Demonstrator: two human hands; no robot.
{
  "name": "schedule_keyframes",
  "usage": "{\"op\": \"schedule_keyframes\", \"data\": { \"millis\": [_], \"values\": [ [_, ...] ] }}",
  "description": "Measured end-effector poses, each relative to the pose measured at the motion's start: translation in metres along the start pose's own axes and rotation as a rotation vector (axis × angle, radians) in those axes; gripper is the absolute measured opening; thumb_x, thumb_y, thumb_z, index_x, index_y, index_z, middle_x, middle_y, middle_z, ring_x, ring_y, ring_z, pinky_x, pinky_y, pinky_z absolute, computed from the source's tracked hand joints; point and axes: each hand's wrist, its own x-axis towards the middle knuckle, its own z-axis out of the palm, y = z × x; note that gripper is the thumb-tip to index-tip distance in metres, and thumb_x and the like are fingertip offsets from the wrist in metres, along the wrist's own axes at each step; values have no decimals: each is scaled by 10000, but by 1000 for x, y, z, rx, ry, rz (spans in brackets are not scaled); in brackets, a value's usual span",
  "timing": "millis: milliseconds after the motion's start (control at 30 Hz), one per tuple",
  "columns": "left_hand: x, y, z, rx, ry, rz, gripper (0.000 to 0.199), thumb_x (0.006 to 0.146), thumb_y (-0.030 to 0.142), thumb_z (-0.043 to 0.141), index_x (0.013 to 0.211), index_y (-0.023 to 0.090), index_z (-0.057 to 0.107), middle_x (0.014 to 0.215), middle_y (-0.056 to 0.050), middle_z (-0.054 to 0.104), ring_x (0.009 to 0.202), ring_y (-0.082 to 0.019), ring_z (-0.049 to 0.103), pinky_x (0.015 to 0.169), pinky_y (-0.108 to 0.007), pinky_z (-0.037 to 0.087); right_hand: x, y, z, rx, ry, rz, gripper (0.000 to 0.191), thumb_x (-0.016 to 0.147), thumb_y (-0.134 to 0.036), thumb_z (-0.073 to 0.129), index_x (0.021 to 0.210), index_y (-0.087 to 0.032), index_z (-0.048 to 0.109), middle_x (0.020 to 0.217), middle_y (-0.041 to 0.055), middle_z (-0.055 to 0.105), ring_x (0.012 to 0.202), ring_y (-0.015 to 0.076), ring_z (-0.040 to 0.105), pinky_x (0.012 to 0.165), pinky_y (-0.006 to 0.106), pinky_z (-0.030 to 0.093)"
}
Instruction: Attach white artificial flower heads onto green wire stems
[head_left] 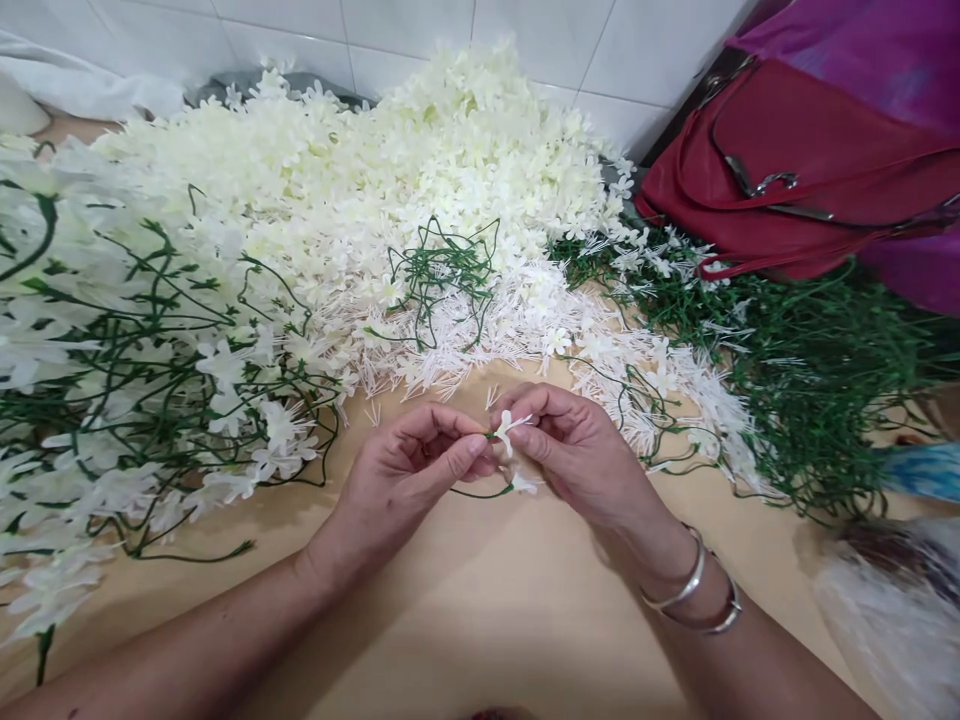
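My left hand (427,455) pinches a thin green stem just below a small white artificial flower (505,432). From the other side, the fingertips of my right hand (570,445) close on the white flower near its pale stamens. A second white blossom (523,484) hangs beneath my hands on a curved green stem. Beyond my fingers, white stamen pieces (450,365) lie scattered along the edge of a large heap of loose white petals (360,180). A tangle of green stems (442,275) rests on that heap.
Stemmed white flowers (187,370) are piled at the left. At the right lie a mass of green stems (810,370), a red handbag (810,165) and a clear plastic bag (892,620). A tiled wall (405,30) bounds the back of the tan tabletop (480,620).
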Motion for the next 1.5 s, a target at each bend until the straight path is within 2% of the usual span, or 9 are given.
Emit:
{"op": "schedule_keyframes", "data": {
  "millis": [167,333,567,833,933,1100,1500],
  "values": [
    [0,1,1,-22,12,-7,123,901,265,826,897,161,760,780,6,799,731,-93,772,735,-151,634,-1,1,2,-17,24,-13,115,844,-328,886,855,-264,792,922,-3,747,850,128,668,786,247,537],
    [-1,-3,1,-27,26,-22,142,903,286,827,901,165,752,794,1,809,749,-104,783,760,-175,644,-1,-1,8,-64,59,-42,127,846,-346,879,847,-262,784,897,7,750,814,136,677,738,256,562],
    [-4,-7,2,105,73,46,193,937,341,778,887,163,722,763,-7,774,728,-107,744,720,-180,620,-1,0,17,-143,71,-109,175,847,-370,874,820,-240,760,853,13,717,791,144,668,717,263,559],
    [-1,-8,2,216,79,59,234,966,379,729,875,163,709,772,-36,769,738,-146,737,720,-239,614,1,2,16,-135,49,-39,159,863,-364,853,830,-244,755,811,25,727,760,166,680,707,295,575],
    [1,-8,3,178,83,58,265,940,414,757,875,160,719,778,-37,763,745,-155,739,729,-253,621,2,1,14,-100,59,7,174,840,-370,875,832,-241,758,844,21,736,777,154,677,726,280,569],
    [-1,-12,4,100,76,45,249,925,396,780,1011,169,725,882,-31,781,820,-156,764,804,-262,630,3,4,9,-31,66,16,211,803,-391,904,834,-241,759,903,9,740,803,144,672,742,268,560],
    [-5,-11,0,256,46,64,200,990,337,694,894,161,703,788,-36,773,753,-151,740,733,-247,599,2,1,8,-134,28,2,209,825,-397,880,813,-232,754,901,28,732,856,168,664,805,299,549]
  ]
}}
